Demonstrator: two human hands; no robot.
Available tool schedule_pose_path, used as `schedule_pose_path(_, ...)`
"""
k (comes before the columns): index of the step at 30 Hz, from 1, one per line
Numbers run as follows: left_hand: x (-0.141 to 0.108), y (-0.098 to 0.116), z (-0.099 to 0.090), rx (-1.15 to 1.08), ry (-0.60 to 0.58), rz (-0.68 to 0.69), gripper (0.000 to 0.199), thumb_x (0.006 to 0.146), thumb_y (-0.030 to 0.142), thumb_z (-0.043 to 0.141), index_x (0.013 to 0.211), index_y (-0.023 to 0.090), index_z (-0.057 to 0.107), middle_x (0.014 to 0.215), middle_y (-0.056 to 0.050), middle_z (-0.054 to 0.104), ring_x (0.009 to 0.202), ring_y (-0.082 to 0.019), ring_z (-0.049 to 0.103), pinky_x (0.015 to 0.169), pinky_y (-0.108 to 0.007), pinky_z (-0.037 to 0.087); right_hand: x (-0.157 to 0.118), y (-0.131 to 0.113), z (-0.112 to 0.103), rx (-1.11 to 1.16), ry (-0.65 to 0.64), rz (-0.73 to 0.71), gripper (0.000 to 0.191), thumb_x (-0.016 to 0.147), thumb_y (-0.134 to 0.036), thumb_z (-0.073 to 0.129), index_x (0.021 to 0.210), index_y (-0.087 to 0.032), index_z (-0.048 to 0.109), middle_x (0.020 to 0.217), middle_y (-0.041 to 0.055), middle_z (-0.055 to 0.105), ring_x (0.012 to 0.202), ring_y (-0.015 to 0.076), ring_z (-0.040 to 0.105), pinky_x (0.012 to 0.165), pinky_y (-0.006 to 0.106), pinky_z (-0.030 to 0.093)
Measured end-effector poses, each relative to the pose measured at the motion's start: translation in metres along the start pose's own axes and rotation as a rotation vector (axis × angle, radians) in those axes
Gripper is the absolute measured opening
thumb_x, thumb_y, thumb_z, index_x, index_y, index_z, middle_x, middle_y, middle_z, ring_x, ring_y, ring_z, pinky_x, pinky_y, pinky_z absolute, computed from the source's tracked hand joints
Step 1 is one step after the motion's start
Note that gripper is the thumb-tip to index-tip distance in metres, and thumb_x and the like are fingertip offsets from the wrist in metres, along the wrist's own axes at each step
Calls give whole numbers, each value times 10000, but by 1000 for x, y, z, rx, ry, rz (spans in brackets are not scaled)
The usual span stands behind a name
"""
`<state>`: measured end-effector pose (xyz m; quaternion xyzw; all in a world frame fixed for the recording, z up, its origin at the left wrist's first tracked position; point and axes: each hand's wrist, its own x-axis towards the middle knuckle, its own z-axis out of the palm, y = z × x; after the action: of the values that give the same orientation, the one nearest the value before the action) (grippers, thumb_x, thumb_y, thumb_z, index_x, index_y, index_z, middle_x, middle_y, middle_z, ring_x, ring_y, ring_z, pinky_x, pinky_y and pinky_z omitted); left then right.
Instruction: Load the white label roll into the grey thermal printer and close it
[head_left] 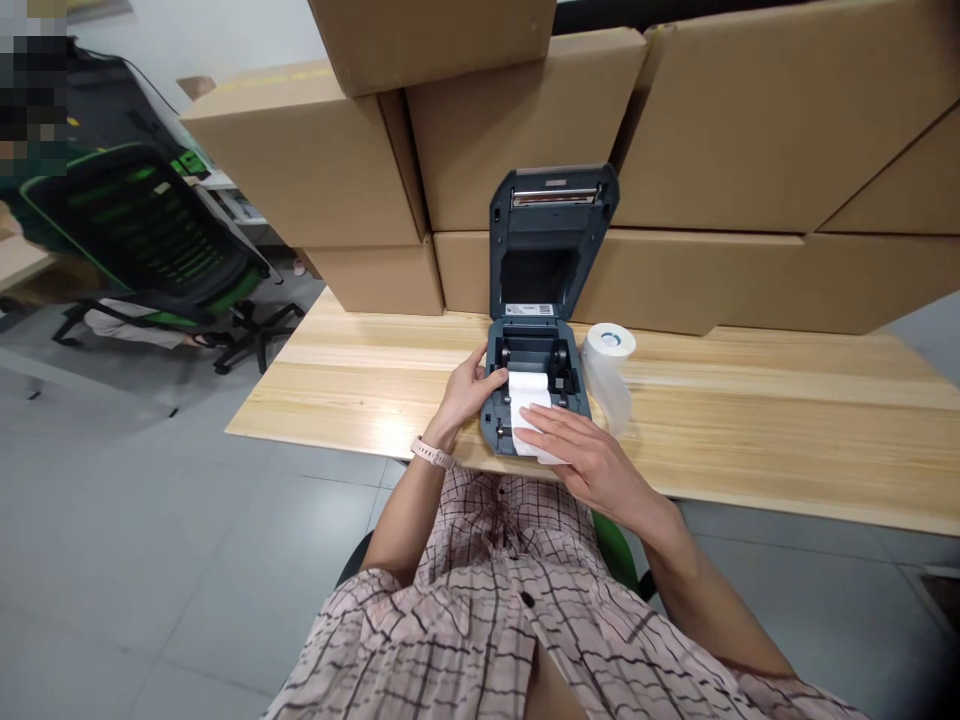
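A dark grey label printer stands on the wooden table in front of me, its lid raised. White label paper lies inside the body and runs over the front edge. My left hand grips the printer's left side, thumb over the rim near the paper. With fingers stretched out, my right hand rests flat on the paper at the front, covering part of it and the printer's front right corner. Just right of the printer sits a white roll, a loose strip trailing from it.
Large cardboard boxes are stacked along the table's back edge, close behind the raised lid. At the far left, a person in a dark green top sits by a black and green office chair. The table's front edge is right before my lap.
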<state>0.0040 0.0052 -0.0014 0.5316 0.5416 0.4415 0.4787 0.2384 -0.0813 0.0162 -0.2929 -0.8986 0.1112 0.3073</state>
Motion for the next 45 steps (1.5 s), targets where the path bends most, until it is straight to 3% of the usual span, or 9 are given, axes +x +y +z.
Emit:
schedule_pose_path(26,-4,11,3,-14,-5,-22,855,778,516,880,1491,126,615,650,31,624,614,-132,561,615,-259,448,-3,-5,3,8,-34,28,554,1001,-44,517,1486,-288,630,1569,86,626,1458,265,593,1167,586,542)
schedule_pose_path(29,-18,15,1,242,148,84,767,863,483,799,1511,129,591,865,-52,718,820,-206,658,773,-337,531,-8,-9,-8,24,-122,38,542,1019,-137,602,1524,-336,598,1643,52,546,1537,282,507,1233,615,473)
schedule_pose_path(32,-52,17,-3,417,261,428,590,962,303,616,1538,191,548,1363,-160,682,1269,-294,624,1062,-490,523,-3,-4,-44,146,-194,9,529,1008,-385,714,1522,-412,593,1603,2,592,1485,293,569,1224,605,499)
schedule_pose_path(34,-80,15,-5,410,45,675,632,943,122,476,1561,251,512,1508,-130,629,1422,-267,564,1181,-520,472,16,11,-75,208,-20,42,444,1023,-431,690,1464,-448,641,1484,-24,696,1353,268,683,1167,570,565)
schedule_pose_path(36,-102,10,-4,460,-154,762,754,877,51,486,1594,284,464,1551,-103,619,1494,-257,525,1254,-538,413,50,35,-103,154,391,132,314,1052,-399,652,1354,-364,732,1353,5,772,1279,241,718,1155,513,568)
schedule_pose_path(38,-115,3,0,577,-206,813,784,864,29,510,1602,285,441,1528,-94,649,1502,-267,529,1317,-605,295,97,67,-121,158,754,228,314,1106,-361,550,1297,-215,752,1334,68,775,1284,177,696,1190,377,503)
schedule_pose_path(40,-118,-4,8,675,-148,858,680,912,59,550,1555,271,493,1477,-100,691,1463,-274,574,1316,-635,268,146,99,-129,290,743,323,385,1119,-340,510,1408,-129,654,1467,92,702,1368,128,635,1196,285,442)
schedule_pose_path(42,-115,-10,15,713,-46,899,517,952,109,592,1445,263,592,1399,-99,739,1391,-269,637,1284,-616,332,186,123,-128,394,621,422,623,1141,-443,239,1459,-30,581,1449,136,694,1316,152,673,1114,317,480)
schedule_pose_path(45,-107,-15,24,706,60,958,362,949,114,616,1272,260,686,1290,-87,789,1293,-256,695,1234,-576,410,211,132,-119,512,506,462,923,1056,-649,58,1378,-3,634,1340,124,732,1222,190,720,1066,385,513)
